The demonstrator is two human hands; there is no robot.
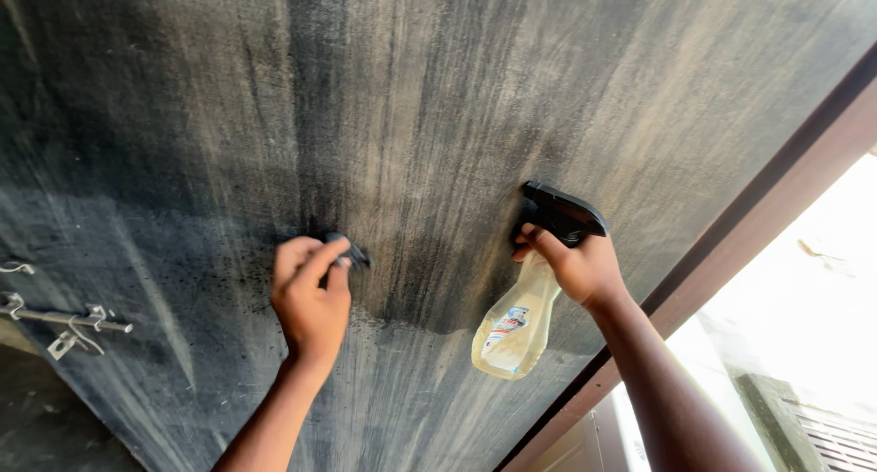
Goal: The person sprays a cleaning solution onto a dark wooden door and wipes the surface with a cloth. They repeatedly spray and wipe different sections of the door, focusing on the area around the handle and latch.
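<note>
Left hand (309, 300) pressing a small dark pad (352, 253), perhaps a scourer, against the dark door (411, 88). Right hand (577, 264) closed around spray bottle (517, 330), just right of pad, nozzle facing door, body hanging down.

Dim, sharp view; overexposed daylight glare lower right.

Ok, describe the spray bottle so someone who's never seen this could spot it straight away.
Start from the big dark streaked door panel filling the view. Right of centre, the right hand holds the spray bottle by its neck. It is the only clear bottle, holding pale yellowish liquid, with a black trigger head.
</note>
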